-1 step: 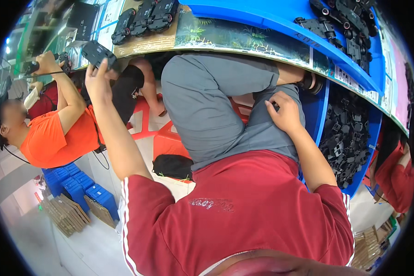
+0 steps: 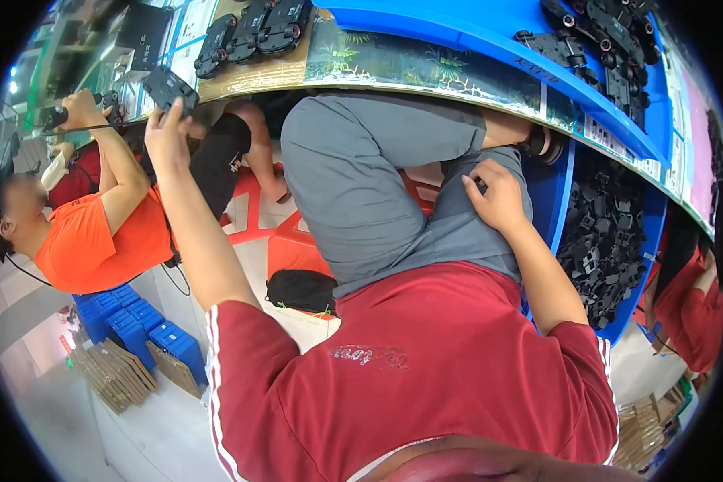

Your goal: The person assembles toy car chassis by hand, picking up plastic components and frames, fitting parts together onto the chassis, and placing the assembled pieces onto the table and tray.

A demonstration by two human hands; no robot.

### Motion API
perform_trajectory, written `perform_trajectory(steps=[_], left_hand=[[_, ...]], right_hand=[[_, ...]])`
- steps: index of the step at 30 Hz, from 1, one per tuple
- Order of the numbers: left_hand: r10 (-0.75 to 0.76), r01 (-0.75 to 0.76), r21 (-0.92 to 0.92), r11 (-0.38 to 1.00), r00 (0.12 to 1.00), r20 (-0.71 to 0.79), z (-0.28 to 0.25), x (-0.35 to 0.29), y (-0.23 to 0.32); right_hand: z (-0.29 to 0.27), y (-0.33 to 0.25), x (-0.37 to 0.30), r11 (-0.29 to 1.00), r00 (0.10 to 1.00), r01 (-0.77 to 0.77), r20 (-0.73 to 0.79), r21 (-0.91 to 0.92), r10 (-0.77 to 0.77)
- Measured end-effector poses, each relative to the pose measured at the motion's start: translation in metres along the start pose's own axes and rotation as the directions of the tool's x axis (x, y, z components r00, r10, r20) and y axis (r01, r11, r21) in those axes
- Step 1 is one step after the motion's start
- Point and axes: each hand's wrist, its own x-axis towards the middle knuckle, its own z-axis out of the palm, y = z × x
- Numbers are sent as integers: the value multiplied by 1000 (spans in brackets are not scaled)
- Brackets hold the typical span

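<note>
Left hand (image 2: 169, 143) is slightly further forward and left than in the earlier frame, and the black chassis (image 2: 167, 85) has gone with it. Right hand (image 2: 500, 195) hasn't visibly moved.

Left grip: fingers closed on the near end of the chassis, rest of it sticking out past my fingertips. It's at the near edge of the worktable (image 2: 410, 66), on my left; can't tell if it touches the top.

Right grip: hand rests on my gray trousers (image 2: 361, 193), over the right thigh, fingers curled. Small dark spot shows by the thumb; can't tell if I'm holding a piece or if it's shadow.

Around the chassis: wheeled black units (image 2: 269, 34) sit side by side on the table just to its right, black box (image 2: 143, 36) just beyond it. Blue tray (image 2: 458, 38) on the right of the table has more wheeled units in it. Blue bin (image 2: 548, 197) below, beside my right hand, holds a heap of small black parts (image 2: 606, 241). Co-worker in orange shirt (image 2: 96, 245) is at my left, arms raised toward the table.
</note>
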Motion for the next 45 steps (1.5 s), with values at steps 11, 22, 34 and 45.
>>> perform_trajectory(steps=[11,22,34,45], left_hand=[[-90,89,-31,996,996,-29,34,179,-19],[319,-162,898,410,947,25,109,223,1],[483,-484,298,823,872,82,195,-128,-57],[328,-426,228,876,871,367,218,-145,-42]], right_hand=[[8,-1,7,1000,1000,2,11,-19,-2],[13,1,15,997,993,80,-84,-17,-81],[-3,16,9,991,991,72,-120,110,-59],[-227,-23,75,943,687,8,-683,-332,-246]])
